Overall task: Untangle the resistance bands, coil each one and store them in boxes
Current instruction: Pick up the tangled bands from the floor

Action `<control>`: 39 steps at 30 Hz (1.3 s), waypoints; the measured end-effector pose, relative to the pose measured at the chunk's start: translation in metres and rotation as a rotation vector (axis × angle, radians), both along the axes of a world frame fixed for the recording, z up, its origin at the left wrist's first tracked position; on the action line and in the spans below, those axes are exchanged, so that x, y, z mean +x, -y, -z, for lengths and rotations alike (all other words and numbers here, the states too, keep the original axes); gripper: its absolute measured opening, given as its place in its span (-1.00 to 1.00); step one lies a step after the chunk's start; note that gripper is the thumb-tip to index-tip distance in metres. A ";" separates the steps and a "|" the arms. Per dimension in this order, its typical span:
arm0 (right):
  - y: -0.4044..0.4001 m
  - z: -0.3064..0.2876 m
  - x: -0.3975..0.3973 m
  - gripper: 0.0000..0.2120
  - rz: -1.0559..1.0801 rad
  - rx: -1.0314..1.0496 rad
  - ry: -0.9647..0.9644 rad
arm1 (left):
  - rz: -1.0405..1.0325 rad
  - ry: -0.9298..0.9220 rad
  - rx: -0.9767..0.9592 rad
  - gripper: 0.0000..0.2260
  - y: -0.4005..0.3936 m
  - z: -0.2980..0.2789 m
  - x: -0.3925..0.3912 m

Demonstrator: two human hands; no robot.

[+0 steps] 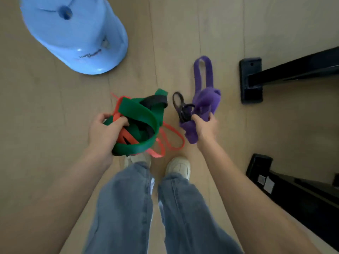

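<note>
Early stage: your left hand clutches the knotted wide green rubber band, thin orange band and black band at 9 o'clock. Your right hand pinches the bunched purple band at 3 o'clock. Nothing coiled; no boxes visible.

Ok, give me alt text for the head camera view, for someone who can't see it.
Seen from above, a standing person's left hand grips a tangle of green, orange and black resistance bands, while the right hand grips a bunched purple band with a thin dark band. A blue container and black furniture legs stand on the wooden floor.
</note>
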State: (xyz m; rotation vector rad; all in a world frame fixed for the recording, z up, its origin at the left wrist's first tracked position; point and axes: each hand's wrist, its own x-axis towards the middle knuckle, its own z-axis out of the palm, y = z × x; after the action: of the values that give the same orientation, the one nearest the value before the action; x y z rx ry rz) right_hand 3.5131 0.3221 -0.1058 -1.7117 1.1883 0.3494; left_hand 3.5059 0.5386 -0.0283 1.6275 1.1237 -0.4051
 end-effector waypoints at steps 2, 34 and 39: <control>-0.014 -0.093 -0.021 -0.82 -0.097 0.076 0.111 | -0.095 -0.007 -0.022 -0.81 -0.012 -0.075 -0.004; -0.560 -0.593 0.215 -0.71 -1.744 -0.043 0.668 | -0.922 0.194 0.305 -0.64 -0.482 -0.531 0.001; -0.636 -0.577 0.252 -0.74 -2.031 0.030 0.659 | -1.023 0.164 0.327 -0.73 -0.509 -0.503 0.021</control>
State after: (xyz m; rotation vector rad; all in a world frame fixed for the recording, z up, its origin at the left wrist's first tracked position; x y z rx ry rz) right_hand 3.7655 0.9581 0.4711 -2.1169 -1.3185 0.7993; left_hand 3.5272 1.0473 0.4746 1.1053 1.7659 0.5888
